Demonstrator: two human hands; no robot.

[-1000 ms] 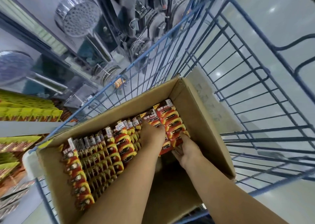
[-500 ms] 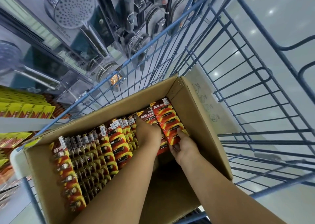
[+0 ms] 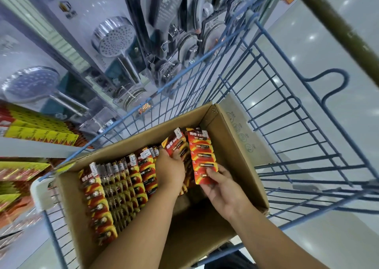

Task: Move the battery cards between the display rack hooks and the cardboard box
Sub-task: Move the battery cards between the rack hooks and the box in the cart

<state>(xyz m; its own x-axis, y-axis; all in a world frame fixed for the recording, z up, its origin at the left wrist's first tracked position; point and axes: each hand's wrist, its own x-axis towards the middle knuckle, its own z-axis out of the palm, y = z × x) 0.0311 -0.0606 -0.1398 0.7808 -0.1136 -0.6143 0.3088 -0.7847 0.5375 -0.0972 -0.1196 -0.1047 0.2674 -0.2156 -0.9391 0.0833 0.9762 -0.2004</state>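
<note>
Right hand (image 3: 223,191) pinches battery card (image 3: 202,156) bottom (grip below).

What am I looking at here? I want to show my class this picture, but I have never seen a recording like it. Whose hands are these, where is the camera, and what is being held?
No machine here: a person wears a camera on the head, looking down at their own bare hands. A cardboard box sits in a blue wire cart and holds rows of battery cards. The left hand grips one bunch of cards; the right hand pinches the bottom of another red card, raised above the rows. Shower heads hang on the shop display behind.
</note>
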